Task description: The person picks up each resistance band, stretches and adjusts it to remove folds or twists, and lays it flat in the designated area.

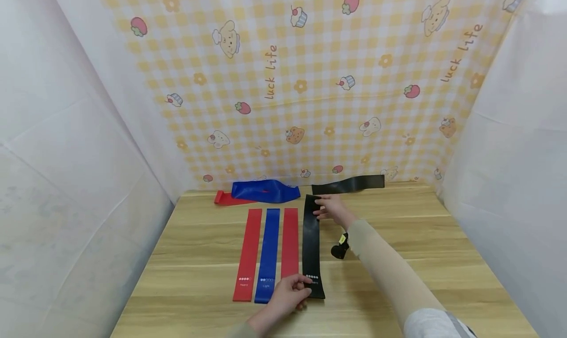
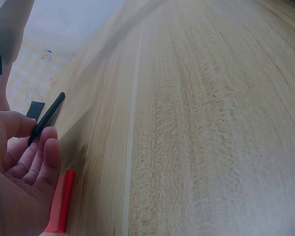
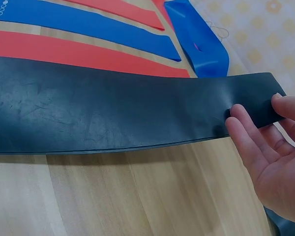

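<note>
The left hand pinches the near end of the black band, the right hand its far end. If one slips, the band could curl.

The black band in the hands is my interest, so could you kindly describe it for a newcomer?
On the table, before the checked cloth, four bands form a row. The black band is the rightmost, its near end in the left hand and far end in the right hand. It is the row's only black one.
</note>
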Demonstrator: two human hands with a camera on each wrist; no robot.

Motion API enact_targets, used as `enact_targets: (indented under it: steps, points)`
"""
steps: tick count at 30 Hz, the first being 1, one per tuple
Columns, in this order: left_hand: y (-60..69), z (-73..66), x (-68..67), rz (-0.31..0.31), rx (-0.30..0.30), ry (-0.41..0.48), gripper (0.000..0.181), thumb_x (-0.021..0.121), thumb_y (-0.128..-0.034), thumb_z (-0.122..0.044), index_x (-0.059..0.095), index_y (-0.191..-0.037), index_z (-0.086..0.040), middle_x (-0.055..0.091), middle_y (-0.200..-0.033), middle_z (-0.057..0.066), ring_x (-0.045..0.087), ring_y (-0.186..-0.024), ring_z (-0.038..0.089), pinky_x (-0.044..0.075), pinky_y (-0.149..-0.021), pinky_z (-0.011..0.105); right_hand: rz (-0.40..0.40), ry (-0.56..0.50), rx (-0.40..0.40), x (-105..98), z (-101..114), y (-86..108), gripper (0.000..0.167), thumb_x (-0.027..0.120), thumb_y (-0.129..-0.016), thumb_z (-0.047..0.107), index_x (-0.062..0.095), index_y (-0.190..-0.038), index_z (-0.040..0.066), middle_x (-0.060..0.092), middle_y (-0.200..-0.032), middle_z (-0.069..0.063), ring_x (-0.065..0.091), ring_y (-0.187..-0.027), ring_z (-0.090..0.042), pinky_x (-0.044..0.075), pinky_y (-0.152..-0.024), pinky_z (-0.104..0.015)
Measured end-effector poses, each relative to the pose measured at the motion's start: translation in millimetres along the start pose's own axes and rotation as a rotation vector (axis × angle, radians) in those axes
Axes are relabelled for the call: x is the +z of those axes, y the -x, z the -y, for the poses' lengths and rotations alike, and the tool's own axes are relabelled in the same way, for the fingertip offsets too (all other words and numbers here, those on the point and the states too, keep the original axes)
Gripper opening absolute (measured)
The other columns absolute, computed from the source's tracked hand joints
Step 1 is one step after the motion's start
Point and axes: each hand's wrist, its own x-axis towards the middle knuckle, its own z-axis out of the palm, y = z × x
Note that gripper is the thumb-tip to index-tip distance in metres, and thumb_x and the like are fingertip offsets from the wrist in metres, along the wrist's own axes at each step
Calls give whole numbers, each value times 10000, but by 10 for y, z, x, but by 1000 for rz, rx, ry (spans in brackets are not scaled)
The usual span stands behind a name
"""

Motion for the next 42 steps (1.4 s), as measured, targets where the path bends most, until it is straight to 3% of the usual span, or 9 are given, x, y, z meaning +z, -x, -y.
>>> enact_targets:
  steps: [5, 10, 28, 42]
  points:
    - [3, 14, 5, 4, -10, -8, 154, 677, -870, -27, 683, -1023, -41, 562, -646, 27, 577, -501, 139, 484, -450, 230, 0, -5, 8, -7, -37, -21, 503, 518, -1007, 114, 358, -1462, -25, 333, -1484, -280, 669, -969, -334, 537, -848, -444]
    - [6, 13, 9, 8, -7, -10, 154, 677, -870, -28, 685, -1024, -31, 562, -630, 24, 576, -498, 138, 474, -446, 224, -4, 5, 9, 0, -61, -29, 502, 506, -1011, 113, 349, -1469, -21, 344, -1475, -283, 651, -1012, -358, 566, -782, -391]
    - [-6, 41, -8, 12, -11, -58, 140, 685, -863, -29, 691, -1003, -31, 605, -617, 52, 562, -488, 125, 464, -436, 224, -8, 54, -5, 80, -138, -50, 530, 508, -1012, 118, 305, -1460, -79, 377, -1444, -302, 626, -1062, -380, 546, -837, -414]
    - [-28, 58, 12, 27, -21, -92, 129, 698, -854, -45, 711, -981, -32, 617, -609, 29, 540, -476, 94, 464, -435, 218, 8, 28, 7, 111, -155, -30, 493, 479, -1021, 92, 320, -1458, -71, 356, -1456, -303, 582, -1120, -417, 506, -908, -465]
